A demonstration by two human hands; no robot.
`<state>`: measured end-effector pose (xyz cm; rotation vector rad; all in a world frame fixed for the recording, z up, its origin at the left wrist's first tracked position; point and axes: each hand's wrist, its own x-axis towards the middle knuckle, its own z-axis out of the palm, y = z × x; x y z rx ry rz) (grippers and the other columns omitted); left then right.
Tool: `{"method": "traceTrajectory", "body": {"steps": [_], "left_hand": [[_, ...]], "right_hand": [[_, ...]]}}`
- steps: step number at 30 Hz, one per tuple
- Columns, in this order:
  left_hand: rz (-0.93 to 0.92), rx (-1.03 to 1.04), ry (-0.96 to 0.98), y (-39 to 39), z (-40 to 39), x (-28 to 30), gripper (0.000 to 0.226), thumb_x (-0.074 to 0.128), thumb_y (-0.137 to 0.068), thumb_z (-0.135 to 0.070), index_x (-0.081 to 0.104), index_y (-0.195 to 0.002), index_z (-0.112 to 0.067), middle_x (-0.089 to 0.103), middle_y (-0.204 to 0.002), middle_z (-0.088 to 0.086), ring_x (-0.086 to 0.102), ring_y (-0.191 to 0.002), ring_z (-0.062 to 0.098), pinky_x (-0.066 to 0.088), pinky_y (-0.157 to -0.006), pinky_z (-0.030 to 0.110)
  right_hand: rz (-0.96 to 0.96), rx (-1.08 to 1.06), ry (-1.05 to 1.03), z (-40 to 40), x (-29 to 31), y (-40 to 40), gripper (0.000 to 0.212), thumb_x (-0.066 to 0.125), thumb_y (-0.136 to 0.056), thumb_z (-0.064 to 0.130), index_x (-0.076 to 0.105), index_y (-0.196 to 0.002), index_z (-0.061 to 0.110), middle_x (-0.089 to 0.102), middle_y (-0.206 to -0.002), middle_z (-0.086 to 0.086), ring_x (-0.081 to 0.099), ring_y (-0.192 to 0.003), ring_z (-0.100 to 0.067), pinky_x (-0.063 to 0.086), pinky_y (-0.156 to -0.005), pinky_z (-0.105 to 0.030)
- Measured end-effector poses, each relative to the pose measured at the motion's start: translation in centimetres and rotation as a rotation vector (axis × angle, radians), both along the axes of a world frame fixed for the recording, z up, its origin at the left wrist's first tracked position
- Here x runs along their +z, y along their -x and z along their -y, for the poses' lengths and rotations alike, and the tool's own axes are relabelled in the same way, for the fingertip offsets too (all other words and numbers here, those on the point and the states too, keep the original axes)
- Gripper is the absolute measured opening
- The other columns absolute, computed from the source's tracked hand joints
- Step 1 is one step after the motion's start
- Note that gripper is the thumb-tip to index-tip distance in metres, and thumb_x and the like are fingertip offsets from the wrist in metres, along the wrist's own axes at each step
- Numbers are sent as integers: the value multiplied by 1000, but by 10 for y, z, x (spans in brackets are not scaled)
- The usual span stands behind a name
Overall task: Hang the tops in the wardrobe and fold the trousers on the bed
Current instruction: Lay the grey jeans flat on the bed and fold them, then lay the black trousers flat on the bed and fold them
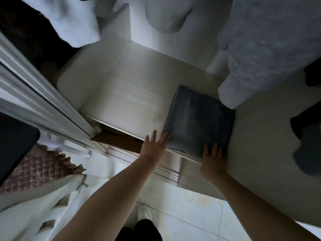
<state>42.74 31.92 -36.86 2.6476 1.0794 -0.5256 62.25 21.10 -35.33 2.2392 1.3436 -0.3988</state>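
Note:
Folded grey-blue trousers (199, 119) lie as a square bundle on the white wardrobe shelf (132, 94), at its front right. My left hand (154, 145) reaches in with straight fingers touching the bundle's near left corner. My right hand (212, 155) lies flat with fingers spread on the bundle's near edge. Tops hang above: a fluffy pale blue one (271, 49) at the right, a white one (69, 20) at the upper left, a pale one (166, 16) at the top middle.
The sliding wardrobe door frame (43, 101) runs diagonally at the left. A brown cardboard piece (118, 138) shows under the shelf edge. Dark garments (307, 141) hang at the far right. A pink quilted bed cover (36, 169) and cream fabric (34, 211) sit lower left; my foot (144, 213) stands on tile.

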Motion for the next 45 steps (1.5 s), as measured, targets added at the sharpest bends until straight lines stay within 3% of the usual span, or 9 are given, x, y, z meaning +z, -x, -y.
{"method": "traceTrajectory", "body": {"steps": [8,15,24,31,33,36,38,40,45], "left_hand": [[9,230,91,61,55,77,68,52,-95,-12,19,-154,-14,6,-164,4,8,-150,30,38,-110,43],[309,635,102,118,118,141,54,45,-94,-11,38,-147,-17,36,-154,1,30,-142,21,41,-108,39],[633,1023,-167,193,220,215,41,46,-94,-9,56,-132,-21,56,-132,-7,50,-124,12,49,-90,28],[848,1156,-470,259,306,258,35,51,-88,-1,66,-116,-16,62,-114,-9,58,-108,6,50,-87,19],[817,1173,-641,278,327,266,35,53,-83,5,67,-112,-9,63,-113,-4,53,-119,11,41,-98,12],[615,1307,-784,312,351,259,36,58,-86,-1,63,-122,-5,60,-126,5,42,-136,24,32,-114,29],[432,1493,-699,335,358,248,46,55,-95,-22,51,-137,-3,50,-142,13,31,-143,31,26,-119,42],[337,1670,-536,353,369,244,57,52,-98,-38,42,-144,-5,41,-150,13,24,-147,30,19,-120,42],[460,1639,-587,362,370,243,34,68,-90,-23,68,-119,-5,66,-124,8,50,-131,27,35,-111,38]], "right_hand": [[-231,267,-98,5,79,54,68,44,-94,26,12,-151,5,15,-158,-15,14,-145,-29,18,-117,-36],[-521,417,-313,19,147,134,63,51,-95,26,21,-149,17,34,-150,-6,37,-136,-21,41,-106,-29],[-853,598,-411,46,213,255,54,50,-97,22,28,-147,19,39,-147,-3,37,-135,-18,39,-105,-30],[-1019,894,-609,94,247,333,46,59,-92,14,45,-136,13,55,-125,-5,55,-113,-19,52,-85,-25],[-1069,959,-650,107,253,348,42,58,-92,11,49,-132,9,58,-120,-6,54,-112,-21,52,-83,-27],[-1107,1033,-667,119,262,372,37,56,-93,16,53,-129,4,61,-116,-8,52,-113,-23,52,-87,-33],[-1087,1025,-631,113,264,385,39,54,-95,21,52,-130,4,61,-116,-8,49,-116,-23,48,-93,-33],[-1047,1049,-582,105,267,400,41,51,-97,25,49,-132,4,61,-116,-10,47,-117,-25,43,-97,-35],[-841,1023,-315,70,271,437,50,36,-100,41,44,-134,5,59,-123,-14,51,-116,-35,41,-96,-42]]}}
